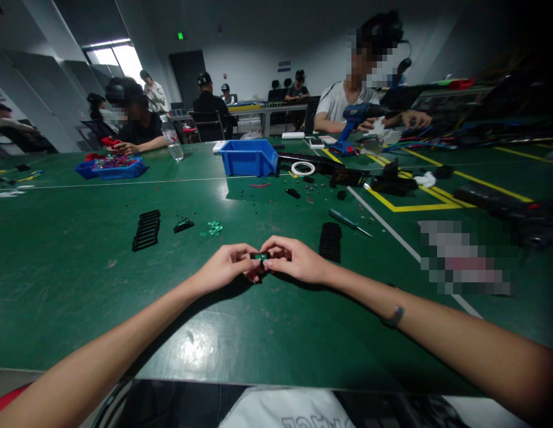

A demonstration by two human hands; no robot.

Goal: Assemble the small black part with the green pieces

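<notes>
Between my left hand (229,264) and my right hand (295,260) is a small black part with a green circuit board (260,257) in it. Both thumbs and fingertips pinch it, a little above the table, and they cover its ends. Beyond my left hand lie a pile of small green boards (214,228) and a black piece with tiny bits on it (184,224). A row of black slotted parts (146,230) rests farther left. Close to my right hand are a dark block of black parts (330,241) and a screwdriver (349,222) with a teal handle.
A blue bin (248,159) stands at the table's far side, near a white tape ring (302,169). Left of it are a water bottle (172,139) and blue trays of wires (110,169). A blue cordless drill (354,125) stands before a co-worker (348,98). Yellow tape (423,208) marks the right.
</notes>
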